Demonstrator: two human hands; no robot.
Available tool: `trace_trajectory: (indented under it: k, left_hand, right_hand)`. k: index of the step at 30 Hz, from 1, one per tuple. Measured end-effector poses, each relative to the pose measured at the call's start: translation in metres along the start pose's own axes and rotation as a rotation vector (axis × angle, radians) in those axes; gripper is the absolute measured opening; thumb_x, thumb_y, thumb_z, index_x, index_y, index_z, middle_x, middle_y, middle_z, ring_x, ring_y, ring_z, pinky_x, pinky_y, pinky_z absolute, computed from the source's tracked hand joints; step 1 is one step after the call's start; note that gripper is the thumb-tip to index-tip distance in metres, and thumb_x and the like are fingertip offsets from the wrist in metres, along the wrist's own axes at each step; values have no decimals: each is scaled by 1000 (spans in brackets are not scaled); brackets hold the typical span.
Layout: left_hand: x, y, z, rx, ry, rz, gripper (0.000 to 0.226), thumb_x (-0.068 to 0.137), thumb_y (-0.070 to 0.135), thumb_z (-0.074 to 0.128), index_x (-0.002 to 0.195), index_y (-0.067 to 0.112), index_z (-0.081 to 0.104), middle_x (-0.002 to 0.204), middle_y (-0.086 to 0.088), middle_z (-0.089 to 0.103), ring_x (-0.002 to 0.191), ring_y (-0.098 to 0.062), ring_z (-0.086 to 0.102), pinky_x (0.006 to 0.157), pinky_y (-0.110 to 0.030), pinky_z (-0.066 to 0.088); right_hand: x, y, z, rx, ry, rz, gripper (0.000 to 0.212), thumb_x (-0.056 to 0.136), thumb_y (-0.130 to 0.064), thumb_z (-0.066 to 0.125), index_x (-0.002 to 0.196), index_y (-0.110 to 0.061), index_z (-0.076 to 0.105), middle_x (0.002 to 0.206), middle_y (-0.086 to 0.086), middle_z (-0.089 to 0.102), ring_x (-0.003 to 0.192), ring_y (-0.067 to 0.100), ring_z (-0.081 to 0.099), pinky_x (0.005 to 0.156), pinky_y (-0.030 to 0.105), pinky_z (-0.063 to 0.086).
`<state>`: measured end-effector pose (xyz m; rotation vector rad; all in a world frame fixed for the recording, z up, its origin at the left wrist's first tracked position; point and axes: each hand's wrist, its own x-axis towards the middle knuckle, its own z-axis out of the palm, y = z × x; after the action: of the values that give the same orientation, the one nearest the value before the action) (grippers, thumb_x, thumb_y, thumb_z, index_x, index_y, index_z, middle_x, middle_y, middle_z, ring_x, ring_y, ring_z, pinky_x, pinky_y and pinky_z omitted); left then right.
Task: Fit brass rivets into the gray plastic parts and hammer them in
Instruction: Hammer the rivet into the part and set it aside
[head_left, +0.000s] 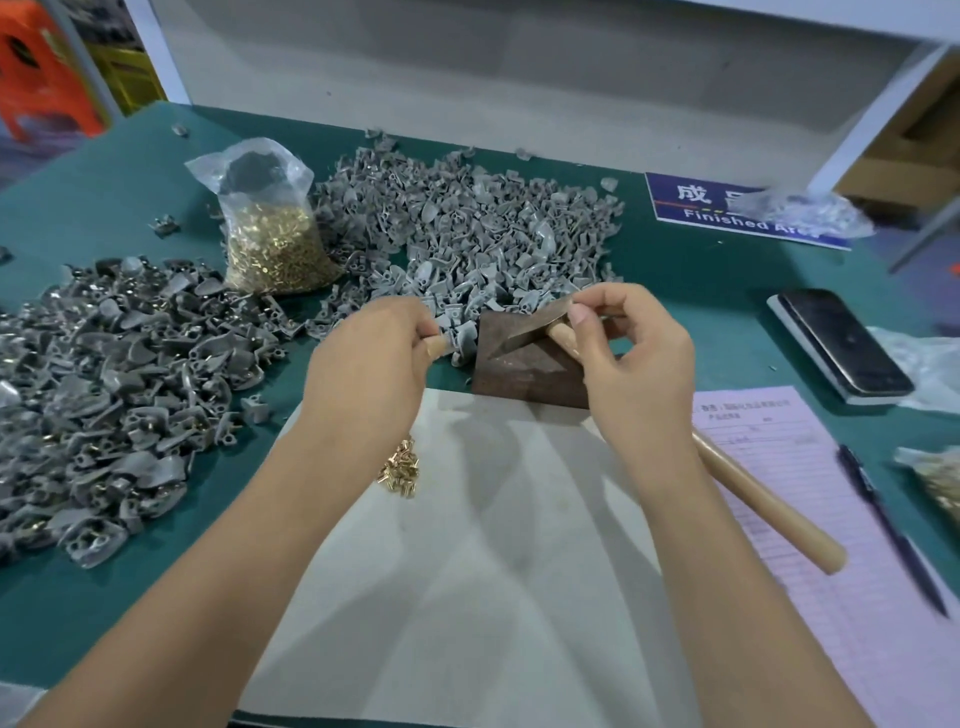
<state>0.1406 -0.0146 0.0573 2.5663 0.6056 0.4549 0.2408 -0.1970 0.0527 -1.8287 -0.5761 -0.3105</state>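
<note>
My left hand (374, 358) pinches a gray plastic part (464, 339) at the near edge of the big pile of gray parts (467, 228). My right hand (636, 358) hovers over the brown metal block (524, 379), thumb and forefinger tips pressed together right at the hammer's steel head (527, 326). Whatever sits between those fingertips is too small to see. The hammer's wooden handle (769, 504) runs out from under that hand toward the lower right. A small heap of loose brass rivets (401, 470) lies on the white sheet (493, 571) beside my left forearm.
A clear bag of brass rivets (275, 244) stands behind, and a second pile of gray parts (104, 384) fills the left of the green table (701, 270). On the right lie a phone (841, 345), a pink form (810, 519), a pen (893, 530) and a blue sign (727, 213).
</note>
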Motion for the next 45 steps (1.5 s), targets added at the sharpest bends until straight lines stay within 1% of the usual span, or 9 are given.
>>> trace_trajectory:
  k: [9, 13, 18, 25, 28, 30, 33, 38, 45]
  left_hand:
    - [10, 25, 7, -40, -84, 202, 11, 101, 47, 51, 101, 36, 54, 90, 15, 62, 86, -15, 56, 69, -35, 33]
    - [12, 21, 19, -78, -127, 281, 8, 98, 45, 58, 102, 39, 57, 89, 20, 54, 91, -5, 50, 71, -32, 31]
    - [24, 18, 26, -62, -78, 332, 9, 98, 45, 60, 104, 39, 62, 97, 19, 59, 99, -6, 52, 73, -31, 35]
    - [35, 4, 26, -133, -100, 417, 20, 97, 35, 65, 115, 37, 72, 102, 23, 63, 102, -7, 58, 80, -32, 46]
    - [33, -1, 27, -205, -114, 442, 18, 92, 39, 66, 108, 38, 73, 98, 24, 64, 92, -2, 53, 81, -37, 52]
    - [32, -4, 28, -201, -110, 458, 17, 89, 41, 65, 104, 37, 72, 93, 25, 60, 91, -3, 51, 80, -40, 52]
    - [32, -10, 28, -193, -110, 471, 17, 88, 40, 66, 103, 36, 73, 90, 23, 58, 93, -8, 54, 78, -43, 54]
    - [33, -12, 30, -251, -96, 477, 18, 86, 28, 74, 104, 29, 77, 93, 15, 63, 93, -17, 57, 78, -49, 53]
    - [32, -13, 37, -342, -64, 451, 14, 87, 36, 69, 99, 33, 76, 90, 14, 63, 89, -13, 55, 76, -44, 51]
  right_hand:
    - [2, 2, -5, -234, -18, -50, 10, 93, -16, 67, 94, -26, 68, 92, -15, 67, 92, 9, 61, 79, 18, 43]
    - [2, 2, -9, -529, -53, -62, 3, 94, -22, 62, 93, -25, 61, 93, -15, 60, 96, 18, 55, 71, 29, 34]
    - [-2, -1, -7, -691, -62, -71, 5, 92, -25, 64, 90, -25, 60, 92, -9, 63, 91, 23, 56, 66, 37, 41]
    - [0, 2, -2, -430, -69, -133, 2, 95, -15, 70, 93, -16, 69, 95, -6, 63, 95, 24, 56, 81, 31, 44]
    - [-3, 0, 6, -355, -137, -205, 1, 95, -11, 68, 94, -11, 68, 96, -3, 60, 92, 20, 58, 79, 34, 49]
    - [-7, -4, 16, -292, -158, -222, 4, 92, -7, 68, 90, -10, 66, 95, -1, 59, 87, 15, 57, 77, 25, 47]
    - [-12, -10, 28, -210, -146, -130, 12, 84, -3, 71, 84, -12, 62, 88, -3, 58, 76, 6, 54, 69, 13, 42]
    - [-12, -8, 29, -71, -156, 12, 31, 87, -4, 70, 98, -28, 53, 85, -8, 67, 68, 10, 60, 65, 12, 43]
    - [-9, -1, 28, -75, -178, 92, 41, 86, -5, 72, 98, -36, 47, 83, -10, 72, 63, 6, 57, 65, 12, 42]
